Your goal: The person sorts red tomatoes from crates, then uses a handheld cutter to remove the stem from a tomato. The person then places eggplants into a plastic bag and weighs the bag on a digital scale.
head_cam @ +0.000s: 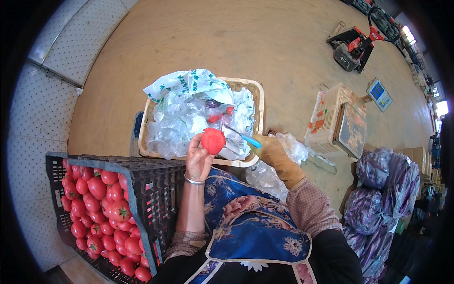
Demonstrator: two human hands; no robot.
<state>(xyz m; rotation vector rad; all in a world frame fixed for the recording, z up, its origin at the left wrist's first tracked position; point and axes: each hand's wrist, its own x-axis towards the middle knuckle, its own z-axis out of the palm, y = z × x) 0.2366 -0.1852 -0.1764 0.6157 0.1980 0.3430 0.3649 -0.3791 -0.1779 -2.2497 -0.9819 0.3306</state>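
My left hand (pixel 198 158) wears a silver bangle and holds a tomato (pixel 213 141) upright between thumb and fingers. The tomato looks peeled, its surface matte red and ragged at the top. In a tan work glove, my right hand (pixel 275 156) grips a small knife with a blue handle (pixel 250 140), its thin blade pointing up and left, close to the tomato. Beneath both hands stands a cream plastic crate (pixel 261 103), filled with crumpled clear and printed plastic bags (pixel 177 113). Red tomato pieces (pixel 215 118) lie among the bags.
A black crate (pixel 152 177) of whole red tomatoes (pixel 103 209) stands at my left. On the right are a platform scale (pixel 349 129), a white crate (pixel 331 110) and bagged purple vegetables (pixel 369 209). A pallet jack (pixel 354 49) stands farther off. Patterned panels (pixel 39 142) line the left.
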